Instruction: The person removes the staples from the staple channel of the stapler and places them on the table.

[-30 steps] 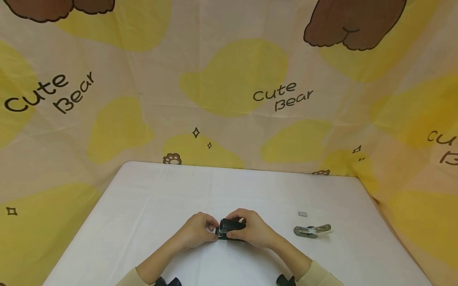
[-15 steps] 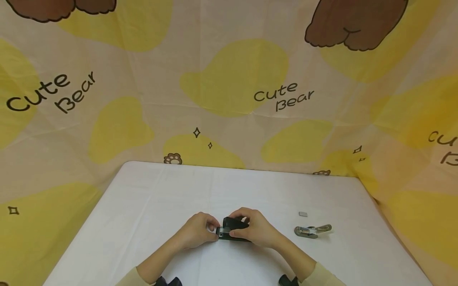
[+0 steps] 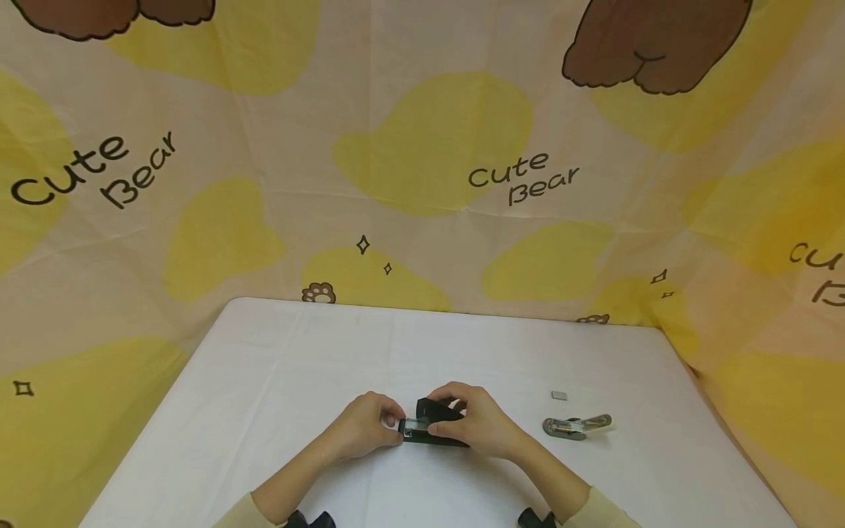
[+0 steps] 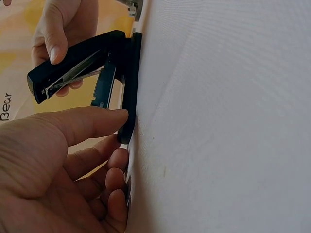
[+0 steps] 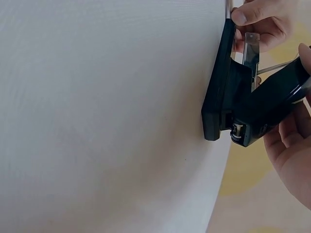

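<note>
The black stapler is opened out on the white table, near the table's front edge and between the two hands. Its base rests on the surface. The magazine is an open channel standing at a shallow angle above the base. The contents of the magazine cannot be made out. The cover is swung up from the hinge end, clear of the magazine. A thin metal rod spans the gap between cover and magazine.

To the right of the stapler, well apart from it, lies a small metal tool with an angled arm. A small grey block lies just beyond the tool, not touching it. A patterned cloth hangs behind the table. In the head view, the right hand covers the rear part of the stapler; the tool and the block lie outside both arms, with nothing between them and the stapler except the right hand and forearm.

The left hand pinches the front end of the base between thumb and index finger; its remaining fingers are curled beside the table surface. The right hand grasps the raised cover, thumb on one side and fingers on the opposite side.
</note>
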A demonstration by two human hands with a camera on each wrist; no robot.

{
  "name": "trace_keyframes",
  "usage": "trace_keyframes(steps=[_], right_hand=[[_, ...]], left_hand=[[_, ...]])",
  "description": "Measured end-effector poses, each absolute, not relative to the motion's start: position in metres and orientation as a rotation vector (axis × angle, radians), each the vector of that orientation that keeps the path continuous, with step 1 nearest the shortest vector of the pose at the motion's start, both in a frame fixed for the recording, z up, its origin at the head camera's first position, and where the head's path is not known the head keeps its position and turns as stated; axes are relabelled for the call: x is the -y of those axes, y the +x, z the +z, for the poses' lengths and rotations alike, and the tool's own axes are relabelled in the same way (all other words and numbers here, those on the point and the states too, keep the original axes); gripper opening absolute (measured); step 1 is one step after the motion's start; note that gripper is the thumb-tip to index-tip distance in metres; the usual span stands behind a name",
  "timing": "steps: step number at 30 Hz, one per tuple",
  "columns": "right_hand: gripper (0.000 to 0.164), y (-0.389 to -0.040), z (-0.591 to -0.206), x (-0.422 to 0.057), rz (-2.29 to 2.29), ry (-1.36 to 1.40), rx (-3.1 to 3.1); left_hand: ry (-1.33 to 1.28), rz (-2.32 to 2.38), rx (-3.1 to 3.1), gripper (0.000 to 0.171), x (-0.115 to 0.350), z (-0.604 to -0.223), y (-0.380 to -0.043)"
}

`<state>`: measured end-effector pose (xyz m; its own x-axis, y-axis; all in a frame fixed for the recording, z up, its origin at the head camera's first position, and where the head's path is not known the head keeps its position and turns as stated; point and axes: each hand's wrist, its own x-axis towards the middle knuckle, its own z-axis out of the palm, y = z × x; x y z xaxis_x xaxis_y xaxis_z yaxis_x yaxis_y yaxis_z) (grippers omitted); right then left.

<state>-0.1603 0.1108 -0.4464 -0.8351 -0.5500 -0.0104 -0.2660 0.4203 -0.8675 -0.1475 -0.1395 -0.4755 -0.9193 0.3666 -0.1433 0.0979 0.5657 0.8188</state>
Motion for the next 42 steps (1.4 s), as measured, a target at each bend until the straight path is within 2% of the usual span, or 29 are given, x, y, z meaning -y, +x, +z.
trace_keyframes(steps=[42], right_hand=[[0.036,-0.152,-0.433,-0.139,-1.48,-0.626,-2.41]], left_hand=[[0.37,1.268,-2.533,0.024,0.137,-0.474,-0.146]])
